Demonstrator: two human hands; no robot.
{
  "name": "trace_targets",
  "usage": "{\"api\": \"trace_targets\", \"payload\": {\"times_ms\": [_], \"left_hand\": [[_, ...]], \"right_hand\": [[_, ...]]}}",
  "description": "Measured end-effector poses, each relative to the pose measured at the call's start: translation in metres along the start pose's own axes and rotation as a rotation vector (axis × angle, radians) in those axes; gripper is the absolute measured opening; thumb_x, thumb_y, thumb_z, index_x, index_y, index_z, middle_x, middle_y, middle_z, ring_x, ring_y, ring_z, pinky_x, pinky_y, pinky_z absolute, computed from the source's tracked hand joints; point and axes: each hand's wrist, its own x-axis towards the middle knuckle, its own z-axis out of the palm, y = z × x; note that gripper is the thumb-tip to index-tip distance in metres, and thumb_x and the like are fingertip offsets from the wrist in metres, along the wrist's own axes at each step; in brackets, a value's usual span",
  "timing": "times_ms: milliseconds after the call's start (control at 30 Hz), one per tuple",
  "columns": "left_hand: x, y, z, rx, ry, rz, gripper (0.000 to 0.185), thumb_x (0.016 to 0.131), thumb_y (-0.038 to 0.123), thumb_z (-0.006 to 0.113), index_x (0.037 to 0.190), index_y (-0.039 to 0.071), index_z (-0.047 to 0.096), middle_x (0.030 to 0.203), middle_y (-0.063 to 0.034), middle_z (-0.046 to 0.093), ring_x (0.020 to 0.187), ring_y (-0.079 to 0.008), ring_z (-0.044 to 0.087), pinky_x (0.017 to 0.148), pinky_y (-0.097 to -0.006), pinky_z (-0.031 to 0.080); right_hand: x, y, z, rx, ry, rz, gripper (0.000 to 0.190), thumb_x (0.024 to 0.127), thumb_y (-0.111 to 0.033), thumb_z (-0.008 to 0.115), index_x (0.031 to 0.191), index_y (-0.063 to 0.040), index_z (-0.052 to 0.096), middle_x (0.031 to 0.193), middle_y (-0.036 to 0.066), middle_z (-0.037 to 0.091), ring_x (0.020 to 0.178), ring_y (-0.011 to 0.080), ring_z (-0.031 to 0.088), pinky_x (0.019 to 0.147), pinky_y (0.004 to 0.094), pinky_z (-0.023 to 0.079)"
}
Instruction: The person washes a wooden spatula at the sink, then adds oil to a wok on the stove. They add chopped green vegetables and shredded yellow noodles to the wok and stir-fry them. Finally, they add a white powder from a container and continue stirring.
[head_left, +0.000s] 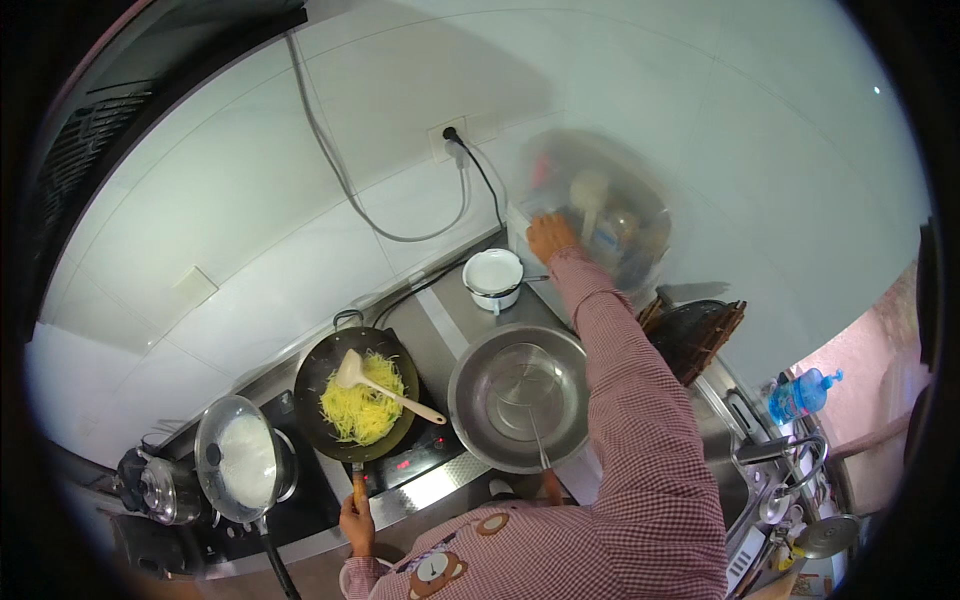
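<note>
My left hand (358, 523) grips the wooden handle (360, 487) of a dark wok (307, 409). Pale yellow shreds, perhaps potato (352, 420), lie in the wok, with a cream-coloured spatula (397, 396) resting across them. My right arm reaches forward over the counter. At its end, my right hand (553, 238) has its fingers curled at the edge of a clear plastic cover (637, 169) on a storage box by the wall. The cover is blurred. Through it show a light ladle or scoop (589, 195) and other items that are hard to make out.
A large steel basin (469, 367) holds a mesh strainer (536, 427). Behind it stands a white enamel pot (493, 281). On the left are a pan with a glass lid (244, 457) and a steel pot (169, 491). A sink faucet (780, 450) and blue bottle (799, 397) stand at right.
</note>
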Motion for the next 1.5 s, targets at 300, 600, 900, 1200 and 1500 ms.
{"api": "trace_targets", "payload": {"times_ms": [300, 600, 900, 1200, 1500], "left_hand": [[0.001, 0.013, -0.004, -0.007, 0.089, 0.006, 0.033, 0.088, 0.021, 0.066, 0.106, -0.006, 0.064, 0.092, -0.0174, 0.067, 0.074, -0.0221, 0.065, 0.067, -0.0338, 0.052], [-0.010, 0.030, -0.014, -0.001, 0.095, 0.018, 0.032, 0.087, 0.020, 0.066, 0.104, -0.007, 0.064, 0.092, -0.0166, 0.067, 0.072, -0.0214, 0.063, 0.065, -0.0334, 0.051], [0.009, 0.026, -0.004, -0.026, 0.177, 0.143, 0.027, 0.088, 0.018, 0.062, 0.103, -0.005, 0.064, 0.091, -0.0151, 0.067, 0.074, -0.0222, 0.063, 0.065, -0.0332, 0.050], [0.012, 0.016, -0.004, -0.084, 0.222, 0.139, 0.028, 0.089, 0.017, 0.061, 0.106, -0.005, 0.063, 0.092, -0.0147, 0.066, 0.078, -0.0229, 0.063, 0.071, -0.0331, 0.050], [0.015, 0.068, 0.002, -0.101, 0.163, 0.138, 0.027, 0.087, 0.020, 0.066, 0.102, -0.003, 0.066, 0.088, -0.0136, 0.066, 0.080, -0.0220, 0.062, 0.072, -0.0326, 0.049]], "right_hand": [[-0.003, -0.021, 0.036, -0.098, -0.113, 0.093, 0.020, 0.086, -0.019, 0.052, 0.086, -0.008, 0.069, 0.090, 0.009, 0.063, 0.090, 0.0280, 0.056, 0.081, 0.0417, 0.040], [-0.003, -0.014, 0.037, -0.162, 0.075, 0.057, 0.013, 0.083, -0.015, 0.054, 0.084, -0.011, 0.067, 0.087, 0.009, 0.059, 0.087, 0.0266, 0.055, 0.078, 0.0421, 0.041], [0.027, 0.061, -0.085, -0.094, 0.079, 0.252, 0.014, 0.086, -0.019, 0.055, 0.092, -0.012, 0.066, 0.094, 0.005, 0.060, 0.094, 0.0222, 0.057, 0.080, 0.0404, 0.043], [-0.051, 0.115, -0.123, 0.093, 0.104, 0.428, 0.019, 0.092, -0.017, 0.050, 0.102, -0.006, 0.063, 0.110, 0.012, 0.062, 0.106, 0.0305, 0.056, 0.091, 0.0449, 0.045], [-0.098, 0.112, -0.057, 0.406, -0.207, 0.639, 0.024, 0.093, -0.028, 0.051, 0.102, -0.008, 0.062, 0.097, 0.015, 0.067, 0.091, 0.0327, 0.064, 0.079, 0.0471, 0.051]]}}
